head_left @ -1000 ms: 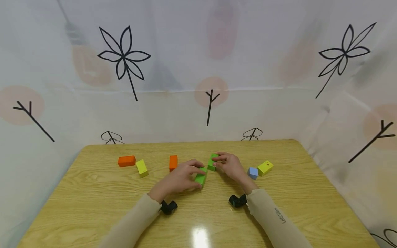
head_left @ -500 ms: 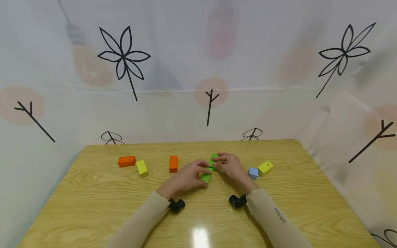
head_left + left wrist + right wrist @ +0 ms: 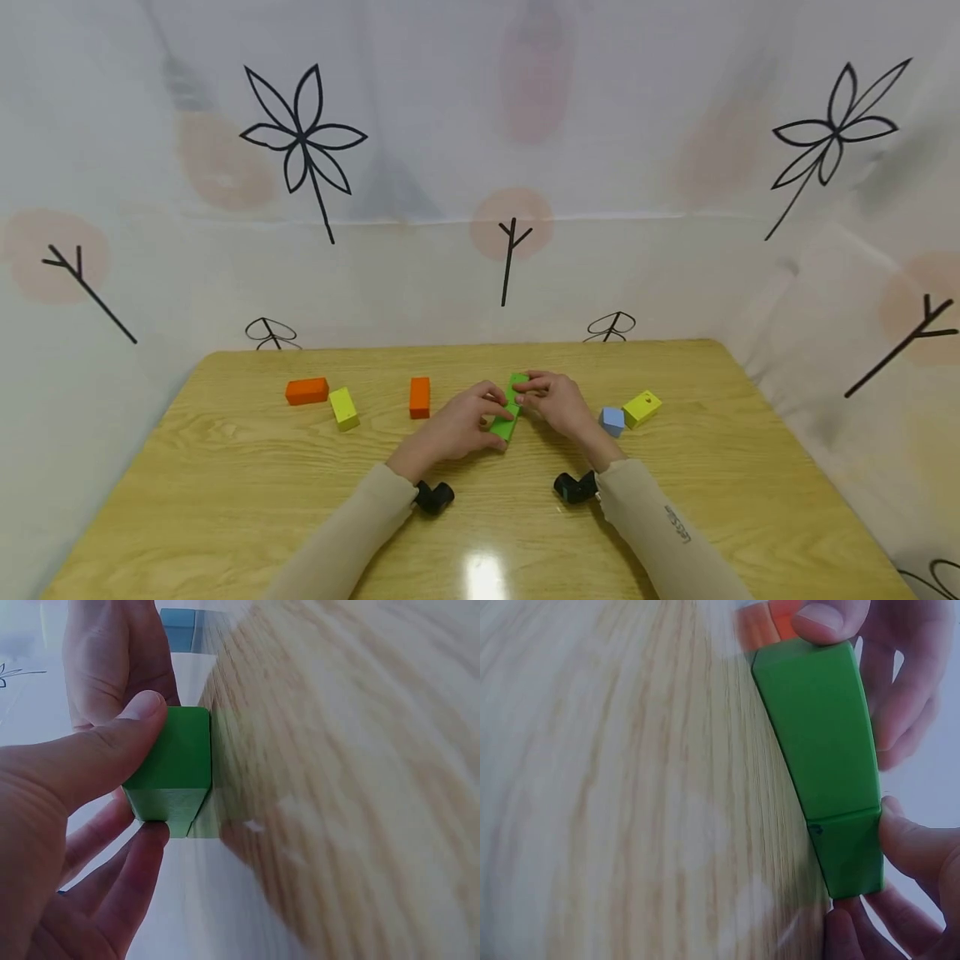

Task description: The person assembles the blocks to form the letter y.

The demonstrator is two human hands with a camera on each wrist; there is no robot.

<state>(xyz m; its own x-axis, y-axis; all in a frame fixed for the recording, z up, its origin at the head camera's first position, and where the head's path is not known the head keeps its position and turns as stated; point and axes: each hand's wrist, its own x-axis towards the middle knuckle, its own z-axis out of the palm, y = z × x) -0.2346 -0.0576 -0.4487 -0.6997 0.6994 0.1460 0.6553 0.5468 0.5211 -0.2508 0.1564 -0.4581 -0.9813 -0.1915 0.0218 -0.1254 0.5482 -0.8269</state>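
Note:
Two green blocks lie end to end on the wooden table, forming one slanted row. The thumb and fingers of my left hand (image 3: 461, 423) pinch the nearer green block (image 3: 817, 731). My right hand (image 3: 558, 406) holds the farther green block (image 3: 847, 859), its thumb on top near the seam and its fingers at the far end. In the right wrist view the two ends meet at a thin line. The left wrist view shows the nearer block's end face (image 3: 172, 750) under my left thumb, with the farther block mostly hidden behind it.
Left of the hands lie an orange block (image 3: 420, 397), a yellow block (image 3: 343, 408) and another orange block (image 3: 307, 391). To the right sit a blue block (image 3: 612, 421) and a yellow block (image 3: 642, 408). A patterned cloth (image 3: 405, 283) hangs behind the table (image 3: 225, 492).
My left hand has slid the nearer green block right and away from me, closing the gap to the farther one. My right hand has stayed in place on its block.

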